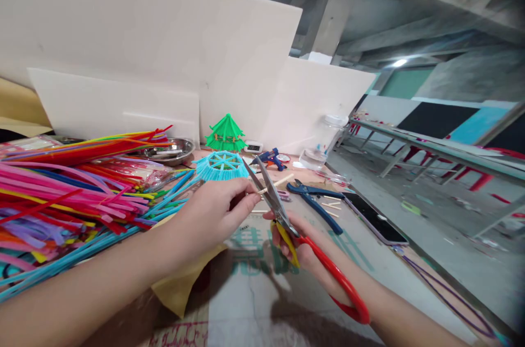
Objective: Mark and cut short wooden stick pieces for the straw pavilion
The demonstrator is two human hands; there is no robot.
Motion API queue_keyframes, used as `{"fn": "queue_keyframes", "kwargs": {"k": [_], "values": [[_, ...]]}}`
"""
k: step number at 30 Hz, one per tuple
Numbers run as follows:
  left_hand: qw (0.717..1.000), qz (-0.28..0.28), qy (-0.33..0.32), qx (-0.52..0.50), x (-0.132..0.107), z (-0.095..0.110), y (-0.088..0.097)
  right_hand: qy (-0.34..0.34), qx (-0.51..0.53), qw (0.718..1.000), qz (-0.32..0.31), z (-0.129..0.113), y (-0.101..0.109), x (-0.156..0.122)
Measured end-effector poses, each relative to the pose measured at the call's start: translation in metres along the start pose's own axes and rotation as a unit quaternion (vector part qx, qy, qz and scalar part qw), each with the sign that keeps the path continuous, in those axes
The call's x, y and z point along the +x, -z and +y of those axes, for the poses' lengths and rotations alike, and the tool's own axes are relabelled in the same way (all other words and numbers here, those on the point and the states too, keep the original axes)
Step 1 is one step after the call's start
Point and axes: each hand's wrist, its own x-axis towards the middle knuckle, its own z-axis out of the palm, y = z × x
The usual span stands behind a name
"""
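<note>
My left hand (217, 207) pinches a thin wooden stick (285, 182) between thumb and fingers, above the middle of the table. Around the red-and-yellow handles of a pair of scissors (277, 206), the fingers of my right hand (307, 254) are closed. The scissor blades stand apart, with the stick crossing between them. Behind my hands sit a light-blue umbrella-shaped craft piece (221, 166) and a green cone-shaped one (226, 134). Blue-handled pliers (315, 202) lie to the right, beside short cut sticks (331, 206).
Many coloured pipe cleaners (74, 188) heap up on the left, near a metal bowl (174, 153). A blue glue gun (270, 158) and a clear plastic jar (322, 145) stand at the back before white boards (246, 63). A phone (375, 218) lies at the right edge.
</note>
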Motion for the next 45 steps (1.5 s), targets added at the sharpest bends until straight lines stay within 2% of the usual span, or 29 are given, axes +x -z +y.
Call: {"fn": "queue_keyframes", "kwargs": {"k": [4,12,18,28,35,45], "values": [[1.0,-0.002,-0.004,-0.005,-0.002,0.003,0.001,-0.022,0.015,0.999,-0.02,-0.003,0.0,-0.001],[1.0,0.0,-0.002,0.009,-0.005,0.004,0.0,-0.01,-0.043,0.998,-0.032,-0.01,0.003,-0.003],[1.0,-0.007,0.007,-0.011,-0.005,0.005,0.0,-0.001,-0.051,0.999,-0.018,-0.008,0.003,-0.002],[1.0,-0.002,-0.013,0.028,-0.005,0.002,-0.003,-0.004,-0.056,0.998,-0.003,-0.006,0.001,0.001],[0.997,0.001,-0.037,0.063,-0.007,0.002,-0.005,-0.038,-0.053,0.998,0.007,-0.006,-0.001,0.004],[0.999,-0.006,-0.019,0.029,-0.006,0.004,-0.008,-0.029,-0.086,0.995,0.029,-0.003,-0.002,0.007]]}}
